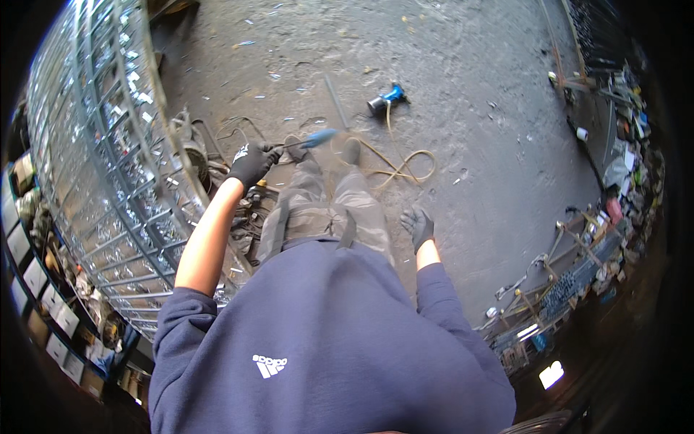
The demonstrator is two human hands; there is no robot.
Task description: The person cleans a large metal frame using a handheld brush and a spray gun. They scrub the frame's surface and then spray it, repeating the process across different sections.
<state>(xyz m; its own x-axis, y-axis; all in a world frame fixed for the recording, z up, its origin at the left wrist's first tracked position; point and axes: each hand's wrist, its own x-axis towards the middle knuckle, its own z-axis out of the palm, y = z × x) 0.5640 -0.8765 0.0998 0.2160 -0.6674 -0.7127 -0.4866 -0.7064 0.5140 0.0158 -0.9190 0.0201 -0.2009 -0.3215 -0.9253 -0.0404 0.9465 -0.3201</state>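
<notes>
My left hand (253, 165), in a black glove, is closed around one end of a thin dark tool with a blue end (319, 137). The blue end is smeared by motion, so its exact kind cannot be made out. It points right, above my shoes. My right hand (417, 224), in a grey and black glove, hangs beside my right thigh with fingers loosely bent and nothing visible in them. Ahead on the floor lies a blue and black power tool (387, 100), with a yellow cord or hose (394, 173) looping back toward my feet.
A large metal grid frame (108, 145) rises along my left. Dark cables and scrap (246, 217) lie at its foot. A thin metal bar (335, 103) is on the grey floor ahead. Cluttered racks and debris (578, 253) line the right side.
</notes>
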